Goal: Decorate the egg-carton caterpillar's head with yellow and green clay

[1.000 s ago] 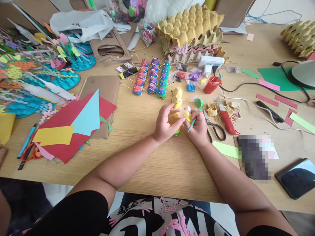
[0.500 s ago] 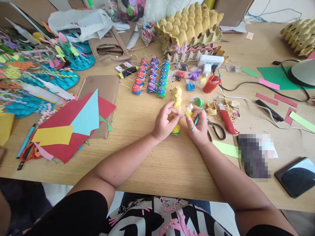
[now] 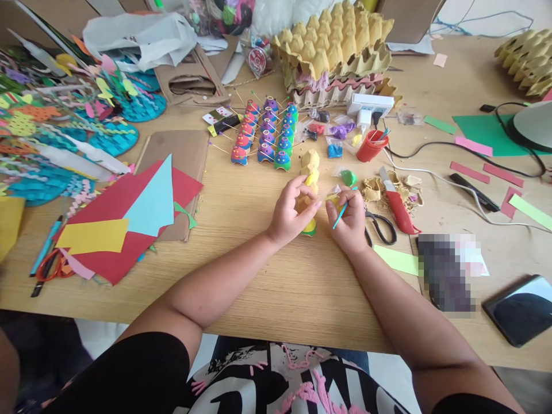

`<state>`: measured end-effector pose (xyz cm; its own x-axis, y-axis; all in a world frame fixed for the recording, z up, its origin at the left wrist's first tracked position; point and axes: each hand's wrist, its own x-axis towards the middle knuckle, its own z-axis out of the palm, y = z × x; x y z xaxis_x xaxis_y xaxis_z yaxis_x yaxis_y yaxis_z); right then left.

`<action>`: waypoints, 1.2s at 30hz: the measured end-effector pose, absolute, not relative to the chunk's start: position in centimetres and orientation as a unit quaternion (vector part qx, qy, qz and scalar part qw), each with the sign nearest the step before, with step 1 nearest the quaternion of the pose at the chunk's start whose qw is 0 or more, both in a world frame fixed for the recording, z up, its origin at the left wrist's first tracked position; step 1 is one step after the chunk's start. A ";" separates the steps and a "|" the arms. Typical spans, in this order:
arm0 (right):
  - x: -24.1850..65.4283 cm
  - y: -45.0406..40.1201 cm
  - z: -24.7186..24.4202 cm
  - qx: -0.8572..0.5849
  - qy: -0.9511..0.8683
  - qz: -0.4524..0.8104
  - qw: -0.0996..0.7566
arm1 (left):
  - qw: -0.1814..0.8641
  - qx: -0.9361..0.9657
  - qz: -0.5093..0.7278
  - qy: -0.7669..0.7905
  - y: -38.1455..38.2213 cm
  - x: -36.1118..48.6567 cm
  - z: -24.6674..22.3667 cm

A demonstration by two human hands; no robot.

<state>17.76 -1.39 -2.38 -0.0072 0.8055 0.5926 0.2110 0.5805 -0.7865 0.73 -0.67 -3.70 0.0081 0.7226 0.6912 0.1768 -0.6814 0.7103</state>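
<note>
My left hand (image 3: 290, 211) is curled around the middle of a strip of yellowish egg-carton cups (image 3: 310, 160), partly hiding it. Yellow clay shows on the strip beside my fingers, and its near end (image 3: 309, 227) is yellow with a green edge. In my right hand (image 3: 350, 223) a thin light-blue modelling tool (image 3: 340, 214) slants between the fingers. Yellow clay in a clear wrapper (image 3: 333, 198) sits at the same fingertips, partly covered. A packet of green clay (image 3: 347, 177) lies just beyond this hand.
Rows of painted egg-carton caterpillars (image 3: 266, 135) stand ahead, near stacked egg trays (image 3: 332, 46). Black-handled scissors (image 3: 382, 227), a red-handled knife (image 3: 399, 207) and a red cup (image 3: 371, 146) are to the right. Coloured paper (image 3: 146, 201) lies left; a white cable (image 3: 448, 172) crosses the right side.
My hands have moved slightly apart at the fingertips. The wrapped yellow clay is now more hidden by my right hand, and the blue tool shows more fully.
</note>
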 end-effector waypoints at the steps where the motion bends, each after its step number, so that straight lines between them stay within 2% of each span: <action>1: 17.7 -1.4 -2.3 -0.383 -0.667 0.248 0.589 | 0.221 0.678 0.615 0.335 -0.6 0.7 -3.8; 5: 17.7 -1.7 -2.1 -0.387 -0.676 0.248 0.576 | 0.242 0.676 0.606 0.343 -0.6 0.7 -4.0; 12: 18.0 -1.6 -2.6 -0.391 -0.660 0.223 0.601 | 0.277 0.649 0.613 0.355 -0.7 0.7 -4.1; 19: 18.4 -1.5 -2.5 -0.428 -0.672 0.209 0.567 | 0.270 0.657 0.608 0.354 -0.8 0.7 -4.0; 28: 18.0 -1.7 -2.1 -0.396 -0.681 0.238 0.568 | 0.240 0.670 0.603 0.359 -1.0 0.6 -4.0; 36: 18.0 -1.7 -2.1 -0.392 -0.685 0.254 0.559 | 0.264 0.668 0.599 0.353 -1.0 0.6 -3.9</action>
<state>18.00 -1.72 -2.06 -0.0682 0.8211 0.5666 0.2529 0.5637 -0.7863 0.60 -0.97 -3.91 0.0325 0.7883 0.6144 0.1557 -0.6112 0.7760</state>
